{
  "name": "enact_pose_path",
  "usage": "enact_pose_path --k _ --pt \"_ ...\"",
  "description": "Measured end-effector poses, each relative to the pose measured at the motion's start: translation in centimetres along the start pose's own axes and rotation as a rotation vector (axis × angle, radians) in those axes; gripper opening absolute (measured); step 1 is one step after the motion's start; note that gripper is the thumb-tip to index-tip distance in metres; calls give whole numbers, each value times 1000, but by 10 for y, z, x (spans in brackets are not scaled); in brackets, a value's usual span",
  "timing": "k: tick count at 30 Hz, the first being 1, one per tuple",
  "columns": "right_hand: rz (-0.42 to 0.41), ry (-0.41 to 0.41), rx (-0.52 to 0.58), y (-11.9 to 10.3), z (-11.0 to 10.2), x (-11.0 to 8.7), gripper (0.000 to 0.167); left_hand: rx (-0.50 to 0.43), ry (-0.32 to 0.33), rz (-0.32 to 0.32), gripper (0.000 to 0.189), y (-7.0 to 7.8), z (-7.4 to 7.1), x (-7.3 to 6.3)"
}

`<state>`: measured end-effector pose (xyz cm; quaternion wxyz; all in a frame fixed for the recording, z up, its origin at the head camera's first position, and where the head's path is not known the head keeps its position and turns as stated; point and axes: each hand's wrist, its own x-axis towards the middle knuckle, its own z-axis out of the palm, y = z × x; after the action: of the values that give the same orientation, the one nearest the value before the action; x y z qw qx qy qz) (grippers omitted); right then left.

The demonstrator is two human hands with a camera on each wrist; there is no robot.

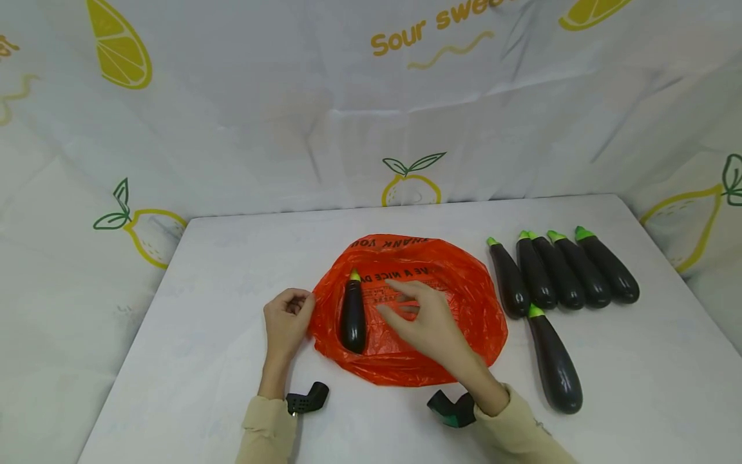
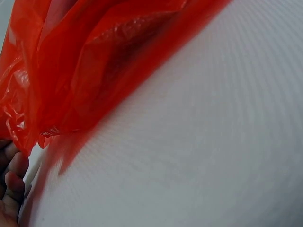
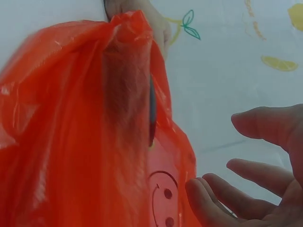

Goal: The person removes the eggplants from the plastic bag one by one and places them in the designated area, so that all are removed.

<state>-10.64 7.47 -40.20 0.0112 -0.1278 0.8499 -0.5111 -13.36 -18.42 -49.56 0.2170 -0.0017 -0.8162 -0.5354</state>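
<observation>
A red plastic bag [image 1: 406, 374] lies spread with its mouth facing up on the table. Inside it, toward the left, rests one eggplant [image 1: 353, 316] with its green stem pointing away. My left hand [image 1: 288, 319] pinches the bag's left rim between thumb and fingers; the left wrist view shows only its fingertips at the bag's edge. Over the bag's middle hovers my right hand [image 1: 426, 319], thumb and fingers spread apart with nothing between them. The right wrist view shows those parted fingers [image 3: 265, 123] beside the red plastic, which hides most of the eggplant.
Right of the bag, several eggplants [image 1: 559, 267] lie side by side in a row. Another eggplant [image 1: 554, 361] lies nearer, below that row. A white cloth with lemon prints [image 1: 371, 129] hangs behind the table [image 1: 191, 322]. Dark wrist-worn devices [image 1: 307, 398] sit at both wrists.
</observation>
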Motion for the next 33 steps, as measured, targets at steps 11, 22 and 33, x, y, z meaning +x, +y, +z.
enact_pose_path --k 11,22,33 --pt "36 -39 77 1 31 10 49 5 7 -10 8 0 0 0" --pt "63 -57 -21 6 47 11 57 -4 8 -48 10 -1 1 0" --pt "34 -129 -24 9 58 9 67 -3 28 -52 8 0 2 -1"
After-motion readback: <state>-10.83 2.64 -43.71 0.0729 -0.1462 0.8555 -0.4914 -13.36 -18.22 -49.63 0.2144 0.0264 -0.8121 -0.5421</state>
